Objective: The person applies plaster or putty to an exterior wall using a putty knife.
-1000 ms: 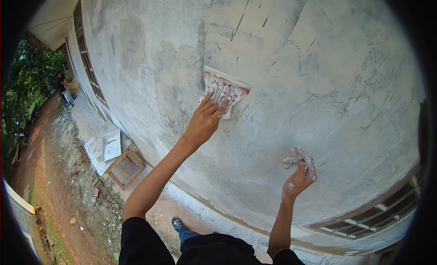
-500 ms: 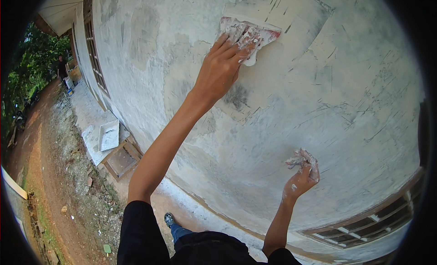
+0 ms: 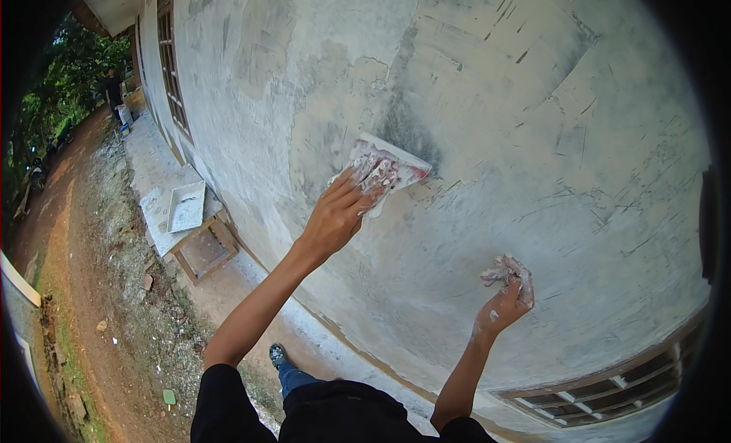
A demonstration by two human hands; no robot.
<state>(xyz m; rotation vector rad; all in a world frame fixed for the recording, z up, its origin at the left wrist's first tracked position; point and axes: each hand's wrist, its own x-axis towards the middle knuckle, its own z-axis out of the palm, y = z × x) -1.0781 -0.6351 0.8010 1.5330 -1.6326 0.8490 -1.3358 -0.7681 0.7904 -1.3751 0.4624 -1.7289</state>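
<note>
My left hand (image 3: pixel 333 218) grips a putty knife (image 3: pixel 384 169), wide and red and white, thickly smeared with white putty. Its broad edge is against the grey-white wall (image 3: pixel 502 192), just below a dark bare patch. White putty also clings to the fingers of that hand. Lower and to the right, my right hand (image 3: pixel 504 302) is raised in front of the wall, its fingers curled and coated in putty. Whether a lump or a tool sits in those fingers is hidden by the white coating.
A white tray (image 3: pixel 186 208) with putty lies on a spattered board over a low wooden stand (image 3: pixel 204 250) at left. Barred windows (image 3: pixel 609 382) are set low right and far left. A person (image 3: pixel 114 91) stands in the distance. A dirt path (image 3: pixel 91 253) runs along the left.
My left hand has drawn the putty knife down the wall and slightly left, leaving a dark patch above it in view. My right hand has hardly moved.
</note>
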